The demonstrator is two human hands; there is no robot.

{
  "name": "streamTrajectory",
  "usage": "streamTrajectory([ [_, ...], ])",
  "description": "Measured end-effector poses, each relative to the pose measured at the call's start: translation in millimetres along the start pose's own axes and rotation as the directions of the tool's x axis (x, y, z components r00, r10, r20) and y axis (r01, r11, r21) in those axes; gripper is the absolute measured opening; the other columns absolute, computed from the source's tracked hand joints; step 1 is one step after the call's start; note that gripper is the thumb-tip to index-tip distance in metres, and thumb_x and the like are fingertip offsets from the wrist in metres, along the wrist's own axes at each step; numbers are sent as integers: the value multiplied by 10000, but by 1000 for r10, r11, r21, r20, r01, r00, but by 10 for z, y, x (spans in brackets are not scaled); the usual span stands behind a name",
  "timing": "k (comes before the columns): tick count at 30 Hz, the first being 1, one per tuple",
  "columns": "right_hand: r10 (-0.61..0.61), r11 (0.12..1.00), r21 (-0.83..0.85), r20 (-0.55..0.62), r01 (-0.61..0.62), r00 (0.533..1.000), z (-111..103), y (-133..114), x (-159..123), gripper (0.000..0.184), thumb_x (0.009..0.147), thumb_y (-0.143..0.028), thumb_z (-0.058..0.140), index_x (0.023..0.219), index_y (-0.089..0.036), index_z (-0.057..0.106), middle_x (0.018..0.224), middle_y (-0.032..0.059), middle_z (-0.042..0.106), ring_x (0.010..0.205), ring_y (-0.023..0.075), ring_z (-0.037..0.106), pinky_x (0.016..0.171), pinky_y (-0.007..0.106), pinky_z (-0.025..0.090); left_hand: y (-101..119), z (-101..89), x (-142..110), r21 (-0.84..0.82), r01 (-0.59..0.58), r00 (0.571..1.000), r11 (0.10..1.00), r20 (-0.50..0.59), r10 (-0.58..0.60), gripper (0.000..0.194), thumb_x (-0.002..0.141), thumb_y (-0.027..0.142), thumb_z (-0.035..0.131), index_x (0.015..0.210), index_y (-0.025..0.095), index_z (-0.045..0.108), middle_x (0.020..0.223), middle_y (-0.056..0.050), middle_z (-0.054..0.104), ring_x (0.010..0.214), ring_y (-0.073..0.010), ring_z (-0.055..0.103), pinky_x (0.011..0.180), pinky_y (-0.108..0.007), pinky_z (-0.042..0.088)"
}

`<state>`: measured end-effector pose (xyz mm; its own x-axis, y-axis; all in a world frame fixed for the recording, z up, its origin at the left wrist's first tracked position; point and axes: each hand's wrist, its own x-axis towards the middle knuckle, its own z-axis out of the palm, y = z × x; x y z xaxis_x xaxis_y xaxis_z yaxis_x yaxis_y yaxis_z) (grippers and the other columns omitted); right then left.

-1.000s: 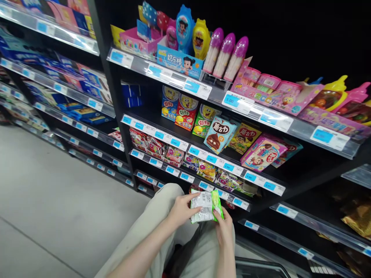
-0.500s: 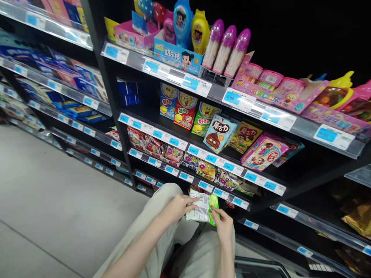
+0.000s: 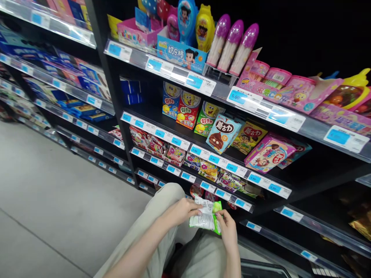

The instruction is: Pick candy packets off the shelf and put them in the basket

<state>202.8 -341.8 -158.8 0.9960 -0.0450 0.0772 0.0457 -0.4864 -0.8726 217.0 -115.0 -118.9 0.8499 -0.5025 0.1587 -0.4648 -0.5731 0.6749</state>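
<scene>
The packet (image 3: 203,221) is small, soft and shiny. Most of the side that shows is white, with tiny dark writing too small to read. One end is bright green, with a pale green picture on it. It looks crinkly and bent, not flat. It sits up over the lap (image 3: 199,253), white end by the left hand (image 3: 182,211), green end pinched in the right hand (image 3: 228,228).
</scene>
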Motion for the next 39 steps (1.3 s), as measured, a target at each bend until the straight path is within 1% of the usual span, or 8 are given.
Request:
streamTrajectory([
  [9,38,998,47,10,-39,999,-44,55,3,283,781,-451,474,689,-184,477,588,-21,454,542,116,398,510,209,317,8,169,-7,528,-201,953,825,-89,289,288,912,284,360,1061,149,567,694,-47,595,557,-145,571,500,-227,425],
  [15,12,953,301,102,-42,995,-65,64,-10,266,666,-351,638,877,-195,593,879,34,615,790,180,546,678,245,420,44,274,2,600,-207,934,773,-113,338,244,905,179,330,997,122,549,662,-55,565,545,-157,553,477,-236,410],
  [18,70,953,286,106,-98,992,-62,95,-7,253,640,-335,667,840,-181,661,906,62,648,854,216,569,760,287,424,56,261,-13,470,-221,952,855,-87,294,241,895,206,378,1033,143,565,688,-54,581,591,-149,558,537,-228,425],
  [21,130,960,257,-39,-116,991,-57,129,7,254,654,-399,640,726,-158,676,778,69,660,767,218,580,722,296,425,89,268,-20,55,-79,981,995,-174,87,261,827,318,529,1031,176,610,793,-47,617,655,-125,554,604,-202,429],
  [24,129,966,241,-133,-94,983,-55,159,19,279,649,-425,637,702,-151,655,722,53,644,721,198,559,683,276,409,113,330,14,-416,147,961,897,-155,-229,358,718,303,645,1044,157,636,707,-15,598,552,-86,472,502,-171,368],
  [28,103,971,232,-165,-62,981,-50,180,17,278,668,-431,621,685,-153,617,689,28,609,667,162,522,630,245,384,81,377,66,-589,271,932,762,-37,-360,410,693,262,648,1061,84,631,522,17,512,476,-76,394,447,-177,299],
  [35,54,974,225,-67,-37,996,-78,164,-11,253,688,-411,608,676,-158,597,675,22,585,656,161,520,632,247,387,57,206,-11,-143,-102,981,984,-182,75,250,858,270,475,1007,179,655,861,-50,660,743,-129,593,678,-203,448],
  [39,41,976,217,-27,-34,999,-101,116,-13,245,701,-406,593,683,-161,592,687,22,579,665,160,514,642,248,386,61,221,-32,276,-197,949,941,-188,254,294,912,247,353,881,134,623,714,-46,630,610,-130,581,561,-212,431],
])
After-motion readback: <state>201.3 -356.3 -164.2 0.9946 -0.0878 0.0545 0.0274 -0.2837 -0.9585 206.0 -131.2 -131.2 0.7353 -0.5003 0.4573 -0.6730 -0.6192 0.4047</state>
